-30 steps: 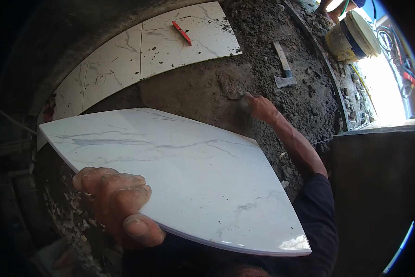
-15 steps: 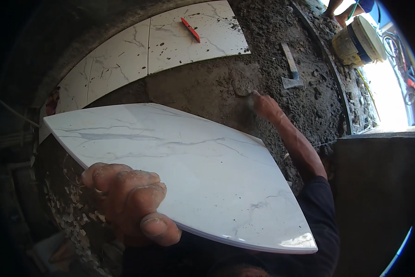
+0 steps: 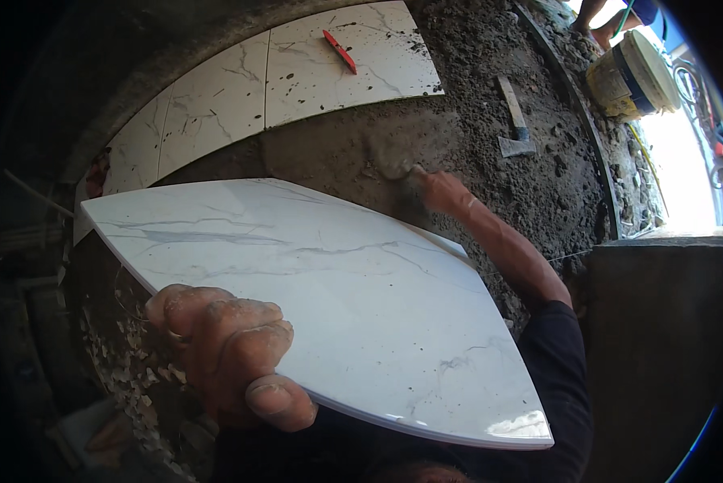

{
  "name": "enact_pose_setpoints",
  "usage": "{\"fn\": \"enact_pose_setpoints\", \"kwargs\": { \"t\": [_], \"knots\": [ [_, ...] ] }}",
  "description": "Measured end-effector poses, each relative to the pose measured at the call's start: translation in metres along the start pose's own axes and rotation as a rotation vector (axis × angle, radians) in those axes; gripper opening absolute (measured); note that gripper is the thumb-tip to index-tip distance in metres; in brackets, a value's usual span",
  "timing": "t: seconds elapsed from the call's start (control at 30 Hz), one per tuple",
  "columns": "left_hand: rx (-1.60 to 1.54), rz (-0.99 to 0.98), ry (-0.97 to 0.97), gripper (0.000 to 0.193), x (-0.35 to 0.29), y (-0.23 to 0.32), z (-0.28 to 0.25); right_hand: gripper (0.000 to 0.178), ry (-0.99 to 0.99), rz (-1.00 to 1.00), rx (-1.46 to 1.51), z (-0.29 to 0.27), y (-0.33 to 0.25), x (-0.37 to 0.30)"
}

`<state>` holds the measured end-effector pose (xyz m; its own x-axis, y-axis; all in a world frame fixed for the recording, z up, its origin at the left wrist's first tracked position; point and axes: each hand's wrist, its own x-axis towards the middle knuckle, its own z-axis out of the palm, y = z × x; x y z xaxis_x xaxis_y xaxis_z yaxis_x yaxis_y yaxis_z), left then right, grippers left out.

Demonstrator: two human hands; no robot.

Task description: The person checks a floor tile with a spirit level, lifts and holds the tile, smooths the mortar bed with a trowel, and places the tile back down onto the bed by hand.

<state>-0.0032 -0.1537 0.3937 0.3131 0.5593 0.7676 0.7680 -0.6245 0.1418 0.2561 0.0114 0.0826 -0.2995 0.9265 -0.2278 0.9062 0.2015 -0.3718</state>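
A large white floor tile with grey veining (image 3: 321, 282) stands tilted across the foreground. At its near left edge my left hand (image 3: 228, 338) is closed, fingers curled on the rim and thumb pressed close. Beyond the tile, my right hand (image 3: 444, 193) grips the handle of a trowel (image 3: 395, 163). Its blade is slightly blurred and lies against the grey mortar bed (image 3: 321, 153). That mortar looks smooth near the laid tiles and lumpy to the right. The tile's underside is hidden.
Laid white tiles (image 3: 216, 105) run along the far left, the furthest bearing a slim red tool (image 3: 339, 52) and mortar crumbs. A hatchet-like hammer (image 3: 512, 117) lies on rough mortar. Right of a straight metal strip (image 3: 578, 105) sits a stained bucket (image 3: 631, 76), near another person's feet (image 3: 607, 32).
My right hand has swept the trowel a little left over the mortar. My left hand stays on the tile's edge. The whole view has shifted slightly.
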Motion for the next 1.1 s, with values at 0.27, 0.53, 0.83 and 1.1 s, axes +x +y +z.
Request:
{"fn": "enact_pose_setpoints", "kwargs": {
  "t": [0.27,0.53,0.83,1.1],
  "knots": [
    [0.014,0.016,0.014,0.047,-0.003,-0.002,0.000,0.057,-0.166,-0.160,-0.070,-0.002,-0.043,0.027],
    [0.041,0.036,0.087,0.041,0.006,-0.001,0.004,0.054,-0.139,-0.210,-0.076,0.006,-0.062,0.066],
    [0.045,0.023,0.016,0.036,0.010,0.001,0.002,0.043,-0.080,-0.115,-0.017,0.001,-0.088,0.069],
    [0.047,0.008,0.047,0.038,0.008,-0.001,0.001,0.040,-0.129,-0.208,-0.060,0.004,-0.102,0.074]
  ]
}}
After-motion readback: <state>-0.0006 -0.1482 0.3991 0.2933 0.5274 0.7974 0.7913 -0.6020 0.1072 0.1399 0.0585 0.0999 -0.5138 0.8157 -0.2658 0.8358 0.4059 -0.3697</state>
